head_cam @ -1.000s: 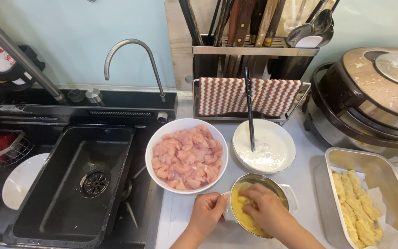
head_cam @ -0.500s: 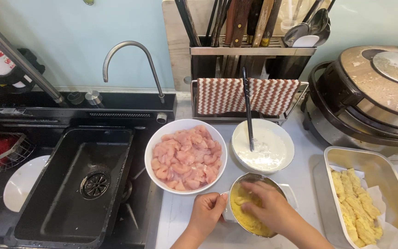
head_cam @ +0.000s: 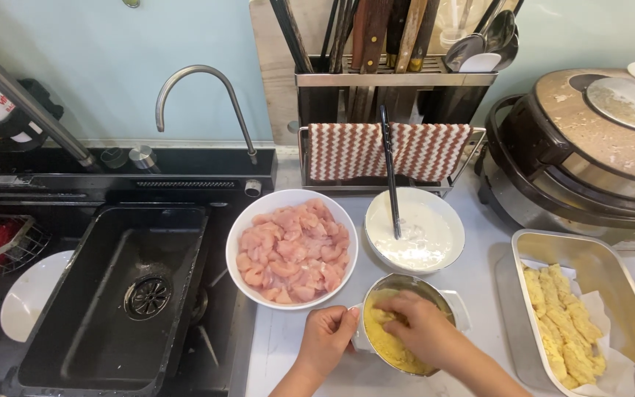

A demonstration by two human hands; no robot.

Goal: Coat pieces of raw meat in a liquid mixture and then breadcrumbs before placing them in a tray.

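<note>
My left hand (head_cam: 326, 340) grip clamps the metal bowl's (head_cam: 435, 292) rim. Right hand (head_cam: 414, 326) inside, fingers pinching a piece in the yellow crumbs (head_cam: 391, 349). Raw chicken bowl (head_cam: 292, 248) just beyond.

Home kitchen: black sink (head_cam: 112, 294), curved faucet (head_cam: 207, 95), knife rack (head_cam: 391, 66).

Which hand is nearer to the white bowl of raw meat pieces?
Left. The left hand holds the metal bowl just below the meat bowl; the right hand is farther right, inside the metal bowl.
</note>
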